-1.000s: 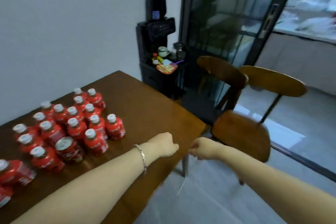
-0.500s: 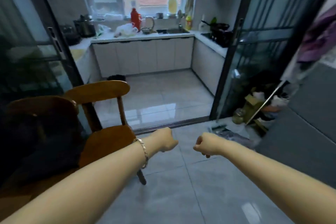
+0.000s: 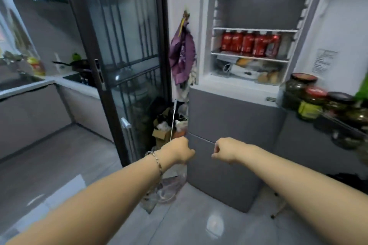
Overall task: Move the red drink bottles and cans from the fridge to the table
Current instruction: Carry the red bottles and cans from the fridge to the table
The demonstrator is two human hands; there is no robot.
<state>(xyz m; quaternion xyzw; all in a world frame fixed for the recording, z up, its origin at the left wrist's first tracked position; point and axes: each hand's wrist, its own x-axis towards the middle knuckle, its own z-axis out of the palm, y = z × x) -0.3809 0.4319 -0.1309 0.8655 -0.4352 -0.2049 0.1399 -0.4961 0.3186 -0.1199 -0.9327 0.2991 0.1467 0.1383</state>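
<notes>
Left hand [image 3: 177, 150], right hand [image 3: 225, 149]: empty fists.

A home kitchen, seen at an open fridge.

The fridge [image 3: 229, 115] stands open, with a row of red drinks [image 3: 249, 42] on a shelf above a clear drawer of food, and lidded jars [image 3: 298, 90] crowd its door rack at the right edge. Left of a dark-framed glass sliding door [image 3: 119, 55], a pale counter [image 3: 20, 88] carries a black pan [image 3: 79, 64]. A purple bag [image 3: 182, 53] hangs on the wall just beside the fridge, above glossy grey floor tiles [image 3: 59, 157].
</notes>
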